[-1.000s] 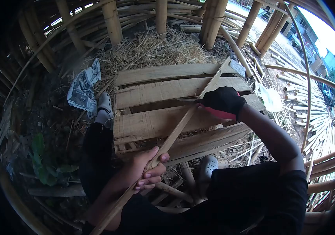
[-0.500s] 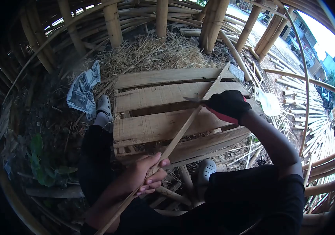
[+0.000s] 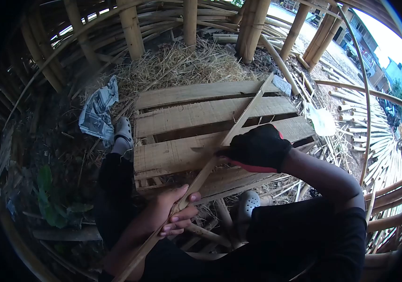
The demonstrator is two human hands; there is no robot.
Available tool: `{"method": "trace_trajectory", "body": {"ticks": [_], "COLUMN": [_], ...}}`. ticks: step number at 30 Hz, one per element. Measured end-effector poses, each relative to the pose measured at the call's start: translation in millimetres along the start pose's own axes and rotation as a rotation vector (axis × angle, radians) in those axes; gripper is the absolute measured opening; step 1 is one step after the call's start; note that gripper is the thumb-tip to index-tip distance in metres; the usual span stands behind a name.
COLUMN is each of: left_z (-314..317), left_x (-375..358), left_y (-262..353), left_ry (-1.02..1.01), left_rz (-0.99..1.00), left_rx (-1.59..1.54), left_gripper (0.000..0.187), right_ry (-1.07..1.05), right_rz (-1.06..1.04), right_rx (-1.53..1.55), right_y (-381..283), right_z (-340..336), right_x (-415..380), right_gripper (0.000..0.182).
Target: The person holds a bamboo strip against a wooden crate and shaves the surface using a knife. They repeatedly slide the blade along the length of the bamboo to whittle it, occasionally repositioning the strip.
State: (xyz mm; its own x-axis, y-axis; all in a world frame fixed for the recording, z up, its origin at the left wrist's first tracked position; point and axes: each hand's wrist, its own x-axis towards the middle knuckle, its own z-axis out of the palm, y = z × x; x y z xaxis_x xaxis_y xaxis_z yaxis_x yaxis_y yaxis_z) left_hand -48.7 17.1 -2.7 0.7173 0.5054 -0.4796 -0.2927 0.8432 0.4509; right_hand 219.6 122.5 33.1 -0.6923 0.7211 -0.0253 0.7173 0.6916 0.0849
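A long split bamboo strip (image 3: 244,116) runs slantwise from my lap up across a slatted wooden crate (image 3: 177,151). My bare left hand (image 3: 175,211) is wrapped round the strip near its lower part, close to my knees. My right hand (image 3: 259,148), in a black and red glove, is closed on a knife whose handle is hidden in the fist. The knife blade (image 3: 204,149) points left and lies across the strip, about midway along the visible length. The strip's far end rests at the crate's back edge.
Crumpled newspaper (image 3: 98,110) lies left of the crate, beside my shoe (image 3: 123,130). Dry shavings (image 3: 187,64) are heaped behind it. Bamboo posts (image 3: 252,33) stand at the back, and many cut bamboo poles (image 3: 365,134) lie at the right. A bent bamboo piece (image 3: 365,80) arches nearby.
My right hand and the knife have moved along the strip toward my body, down and to the left. My left hand keeps its hold in almost the same place.
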Motion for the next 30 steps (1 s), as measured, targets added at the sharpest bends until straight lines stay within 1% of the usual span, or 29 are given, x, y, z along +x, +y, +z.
{"method": "trace_trajectory", "body": {"ticks": [1,2,3,5,6,7,8,9,11,12,14,15,16,17,18,19,20,22,23,25,26,28,29,30], "left_z": [0.7,-0.3,-1.4,-0.2,3.0,5.0,4.1,4.7,5.8,5.6,4.5,4.0,3.5,2.8,2.8,4.0,4.8,6.9,7.3,5.8,5.3,8.8,10.6,11.5], "left_x": [-1.7,-2.4,-3.4,-2.0,2.2,5.2,7.5,6.1,2.6,0.8,-2.4,-2.4,-2.2,-1.9,0.8,5.9,8.4,4.6,3.5,3.2,2.6,-0.4,-1.1,0.1], "left_y": [0.0,0.1,0.2,1.4,2.3,1.1,0.0,0.2,3.2,4.1,2.8,2.2,2.0,2.3,1.8,0.6,0.0,0.8,2.3,2.5,1.3,1.0,1.3,1.4], "left_ry": [0.004,0.007,-0.022,-0.056,-0.017,0.023,-0.015,-0.01,0.013,0.019,0.024,0.026,0.018,0.01,0.01,0.007,0.006,0.014,0.018,0.02,0.023,0.039,0.05,0.044], "left_rz": [-0.007,-0.014,-0.003,0.008,0.013,0.019,0.011,0.009,0.019,0.014,0.024,0.017,0.031,0.048,0.049,0.041,0.031,0.031,0.031,0.03,0.031,0.033,0.042,0.042], "left_rx": [0.003,0.003,0.001,-0.004,0.015,0.029,-0.007,-0.006,0.04,0.041,0.054,0.055,0.039,0.024,0.025,0.031,0.037,0.04,0.046,0.062,0.075,0.079,0.091,0.095], "left_gripper": [0.034,0.034,0.034,0.034,0.035,0.035,0.035,0.035,0.034,0.034,0.035,0.035,0.035,0.035,0.035,0.034,0.034,0.034,0.033,0.034,0.034,0.034,0.034,0.034], "right_ry": [-0.034,0.08,0.078,-0.07,-0.072,-0.13,-0.184,-0.182,-0.19,-0.132,-0.154,-0.172,-0.186,-0.135,-0.07,-0.005,-0.003,-0.146,-0.145,-0.283,-0.288,-0.192,-0.039,-0.062], "right_rz": [-0.052,-0.124,-0.121,0.1,0.099,0.18,0.261,0.261,0.104,-0.012,-0.008,-0.01,0.134,0.206,0.137,0.062,0.056,0.224,0.229,0.064,0.068,0.049,0.011,0.15], "right_rx": [0.013,0.01,0.017,-0.096,-0.098,-0.087,-0.075,-0.07,-0.101,-0.103,-0.059,-0.03,-0.032,-0.063,-0.014,0.032,0.031,-0.149,-0.147,-0.088,-0.081,0.03,-0.016,-0.023], "right_y": [-11.5,-4.4,14.3,59.3,65.1,69.3,72.3,65.5,35.3,17.8,19.9,23.7,37.4,70.8,100.7,107.5,110.5,73.8,52.6,19.3,20.0,26.0,52.2,84.6], "right_z": [-6.1,5.8,15.3,22.5,22.3,22.1,22.4,17.7,0.3,0.0,4.5,4.1,-1.0,12.0,32.1,32.8,38.1,18.3,6.0,-11.8,-8.1,3.3,18.4,18.2], "right_x": [-1.5,-0.8,4.1,17.6,18.1,18.0,19.1,18.0,12.5,9.7,11.0,13.8,16.3,19.4,15.2,16.2,16.1,14.9,13.6,10.0,8.5,10.2,10.4,13.8], "right_gripper": [0.04,0.039,0.039,0.042,0.042,0.042,0.042,0.042,0.043,0.045,0.046,0.046,0.045,0.044,0.044,0.045,0.045,0.049,0.049,0.056,0.056,0.061,0.043,0.047]}}
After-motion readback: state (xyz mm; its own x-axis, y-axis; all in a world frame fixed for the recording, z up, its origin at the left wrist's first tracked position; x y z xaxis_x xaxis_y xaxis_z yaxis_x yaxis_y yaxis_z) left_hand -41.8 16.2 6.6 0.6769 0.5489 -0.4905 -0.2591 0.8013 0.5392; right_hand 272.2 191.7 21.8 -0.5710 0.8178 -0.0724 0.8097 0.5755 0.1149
